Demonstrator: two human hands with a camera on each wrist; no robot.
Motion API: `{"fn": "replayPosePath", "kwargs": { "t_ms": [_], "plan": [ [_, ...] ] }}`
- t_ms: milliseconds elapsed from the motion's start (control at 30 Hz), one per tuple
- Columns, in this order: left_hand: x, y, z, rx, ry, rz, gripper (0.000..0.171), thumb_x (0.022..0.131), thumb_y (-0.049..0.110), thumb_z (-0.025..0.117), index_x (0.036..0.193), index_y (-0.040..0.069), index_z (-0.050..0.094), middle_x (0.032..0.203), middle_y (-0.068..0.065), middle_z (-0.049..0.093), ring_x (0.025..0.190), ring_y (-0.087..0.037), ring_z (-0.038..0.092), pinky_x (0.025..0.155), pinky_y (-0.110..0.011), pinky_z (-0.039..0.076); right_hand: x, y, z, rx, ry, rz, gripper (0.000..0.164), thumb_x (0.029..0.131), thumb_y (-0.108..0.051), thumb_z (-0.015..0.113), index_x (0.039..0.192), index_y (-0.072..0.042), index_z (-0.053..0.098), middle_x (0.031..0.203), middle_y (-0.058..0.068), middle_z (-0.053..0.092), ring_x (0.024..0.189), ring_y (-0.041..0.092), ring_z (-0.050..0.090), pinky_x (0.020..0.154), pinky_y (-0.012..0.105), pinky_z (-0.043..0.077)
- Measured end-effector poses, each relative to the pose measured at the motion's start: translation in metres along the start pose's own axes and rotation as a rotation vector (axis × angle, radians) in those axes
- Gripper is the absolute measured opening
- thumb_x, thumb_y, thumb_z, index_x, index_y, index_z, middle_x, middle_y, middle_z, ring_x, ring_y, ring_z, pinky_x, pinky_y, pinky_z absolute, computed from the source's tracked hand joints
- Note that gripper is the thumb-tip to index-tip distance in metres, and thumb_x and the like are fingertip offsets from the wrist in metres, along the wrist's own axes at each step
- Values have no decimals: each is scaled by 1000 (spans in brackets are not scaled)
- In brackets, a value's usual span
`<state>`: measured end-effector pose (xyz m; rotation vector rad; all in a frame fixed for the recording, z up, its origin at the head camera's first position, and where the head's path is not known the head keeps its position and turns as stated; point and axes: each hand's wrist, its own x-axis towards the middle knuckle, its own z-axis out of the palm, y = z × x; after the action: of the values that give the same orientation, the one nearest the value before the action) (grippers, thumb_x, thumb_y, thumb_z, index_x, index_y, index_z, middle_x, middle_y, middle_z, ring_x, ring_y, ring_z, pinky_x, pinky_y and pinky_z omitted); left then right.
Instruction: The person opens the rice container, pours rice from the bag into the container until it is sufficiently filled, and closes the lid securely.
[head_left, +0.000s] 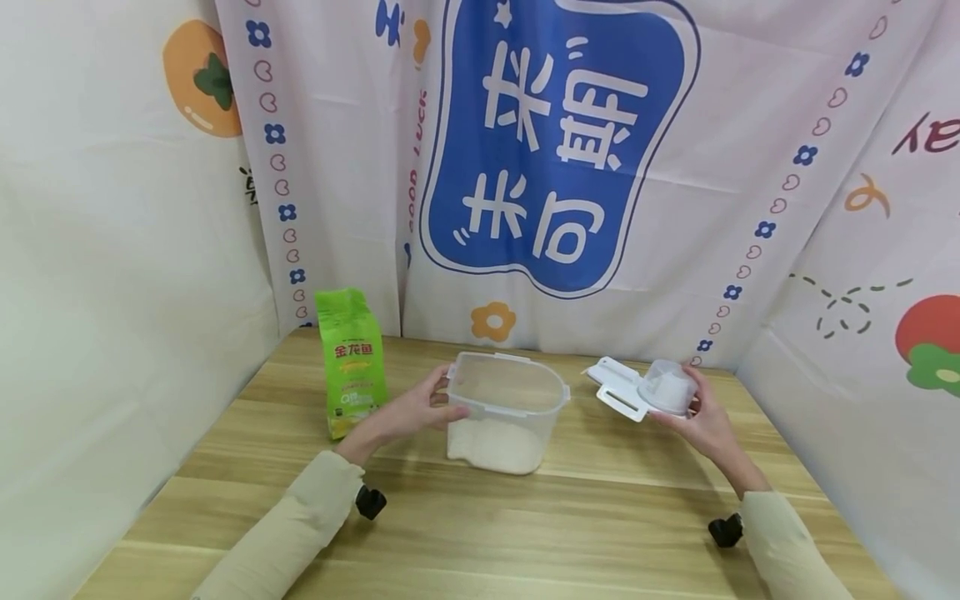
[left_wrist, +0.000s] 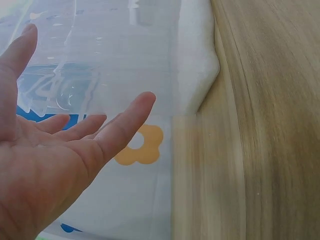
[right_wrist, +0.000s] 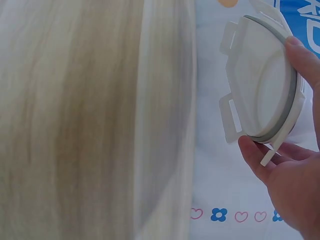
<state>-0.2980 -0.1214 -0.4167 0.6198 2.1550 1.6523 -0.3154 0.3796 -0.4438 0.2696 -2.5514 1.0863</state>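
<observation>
A clear plastic storage container (head_left: 517,408) stands lidless on the wooden table, its lower part filled with something white and rice-like (head_left: 498,446). At its left side is my left hand (head_left: 423,404), fingers spread and fairly straight, fingertips right at the rim. In the left wrist view this hand (left_wrist: 65,150) shows an empty palm before the see-through wall. Over to the right, my right hand (head_left: 705,417) grips a white lid (head_left: 621,392) by its edge. A clear cup (head_left: 666,385) sits on the lid's top. The right wrist view shows the lid's underside with a grey seal (right_wrist: 287,107).
A green upright bag (head_left: 351,358) stands at the left, behind my left forearm. Printed cloth (head_left: 360,208) hangs along the back and both sides of the wooden table (head_left: 465,533).
</observation>
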Motion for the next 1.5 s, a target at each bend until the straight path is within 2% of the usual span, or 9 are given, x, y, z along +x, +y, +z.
{"fn": "replayPosePath", "kwargs": {
  "t_ms": [167, 400, 567, 800, 933, 1067, 1233, 1500],
  "plan": [
    [0, 0, 0, 5, -2, -1, 83, 90, 38, 71, 153, 28, 16, 145, -10, 44, 131, -30, 50, 94, -44, 55, -2, 7, 1, -8, -5, 11, 99, 76, -21, 86, 151, -3, 24, 142, 32, 39, 110, 49, 57, 76, 6, 41],
    [-1, -1, 0, 5, -1, 2, 84, 90, 38, 70, 153, 27, 15, 145, -11, 45, 131, -30, 50, 95, -45, 55, -4, 11, -1, -42, -17, 49, 100, 76, -25, 86, 152, -6, 23, 137, 35, 44, 109, 51, 58, 77, 19, 47],
    [0, -2, 0, 6, -9, 9, 85, 91, 39, 70, 154, 27, 14, 145, -12, 45, 131, -31, 50, 96, -47, 54, -7, 17, -2, -40, -51, 69, 101, 76, -27, 86, 152, -8, 21, 135, 38, 44, 109, 52, 58, 77, 22, 49],
    [-2, 1, 1, 14, -8, -1, 84, 91, 39, 69, 153, 28, 15, 146, -11, 45, 133, -31, 48, 97, -48, 53, -9, 20, -3, -46, -83, 68, 103, 77, -26, 85, 151, -3, 17, 133, 40, 42, 110, 53, 55, 77, 25, 49],
    [-2, 2, 1, 12, -5, -7, 84, 91, 39, 69, 154, 27, 15, 146, -12, 44, 133, -31, 48, 98, -49, 53, -10, 22, -1, -73, -92, 57, 105, 76, -25, 86, 149, 1, 14, 132, 42, 41, 113, 53, 53, 86, 43, 52],
    [-2, 2, 1, 11, -12, -6, 86, 92, 38, 69, 155, 23, 13, 147, -13, 44, 132, -32, 49, 98, -50, 52, -12, 23, 2, -100, -104, 50, 110, 74, -29, 87, 147, 7, 14, 133, 44, 39, 116, 54, 48, 95, 61, 45],
    [-1, 2, 1, 12, -12, -11, 85, 91, 38, 69, 155, 24, 14, 147, -13, 44, 131, -31, 50, 97, -50, 53, -15, 22, 4, -138, -135, 64, 110, 72, -31, 88, 145, 8, 16, 135, 43, 37, 117, 54, 47, 96, 64, 43],
    [-2, 4, 1, 15, -10, -9, 84, 91, 40, 70, 154, 27, 16, 146, -11, 45, 131, -31, 50, 97, -52, 53, -11, 19, -3, -159, -228, 77, 100, 80, -27, 82, 145, 6, 15, 133, 46, 39, 120, 58, 45, 101, 69, 37]
  ]
}}
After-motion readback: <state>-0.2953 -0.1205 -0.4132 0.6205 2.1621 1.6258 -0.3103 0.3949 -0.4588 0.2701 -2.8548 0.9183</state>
